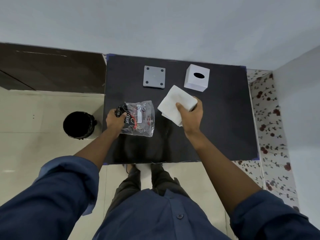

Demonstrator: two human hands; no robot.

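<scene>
A stack of white tissues sits in my right hand, thumb on top and fingers curled round its right edge, just above the black table. My left hand grips the dark crumpled left end of a clear plastic bag that has black and red print and lies on the table. A white cube tissue box with a dark oval opening stands at the back right. A grey square base plate with round feet at its corners lies at the back centre.
A round bin lined with a black bag stands on the tiled floor left of the table. A dark wooden panel lies at the back left. White walls close the back and right, with floral covering beside the table.
</scene>
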